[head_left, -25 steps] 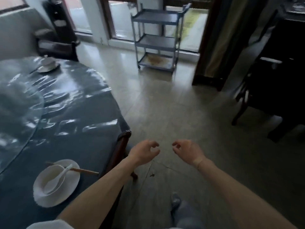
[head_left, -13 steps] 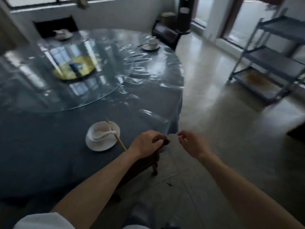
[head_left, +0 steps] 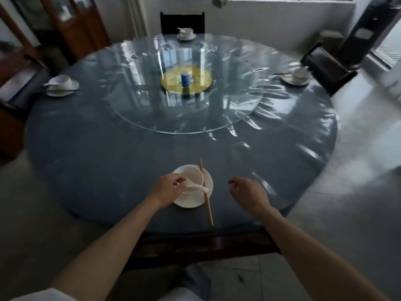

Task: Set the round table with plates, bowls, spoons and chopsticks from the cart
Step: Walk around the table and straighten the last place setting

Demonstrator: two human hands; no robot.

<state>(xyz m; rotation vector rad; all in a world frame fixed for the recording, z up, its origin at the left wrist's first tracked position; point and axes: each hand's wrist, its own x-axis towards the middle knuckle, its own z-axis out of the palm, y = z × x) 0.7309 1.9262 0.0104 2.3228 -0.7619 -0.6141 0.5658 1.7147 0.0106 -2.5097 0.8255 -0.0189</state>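
A white plate (head_left: 191, 203) sits near the front edge of the round table (head_left: 108, 153), which has a blue cloth. On the plate stands a white bowl (head_left: 192, 175) with a white spoon (head_left: 198, 187) lying across it. A pair of wooden chopsticks (head_left: 206, 198) rests over the plate's right side. My left hand (head_left: 167, 189) is at the bowl's left rim and pinches one end of the spoon. To the right of the plate, my right hand (head_left: 247, 192) hovers over the cloth, loosely curled and holding nothing.
Three more place settings stand at the far edge (head_left: 185, 34), the left edge (head_left: 60, 85) and the right edge (head_left: 296, 76). A glass turntable (head_left: 152, 118) fills the table's middle. Dark chairs stand at the back (head_left: 182, 19) and at the right (head_left: 327, 68). The cart is out of view.
The view has swung left from the cart and floor to face the table. My left hand moved from the chair back to the bowl and took hold of the spoon.
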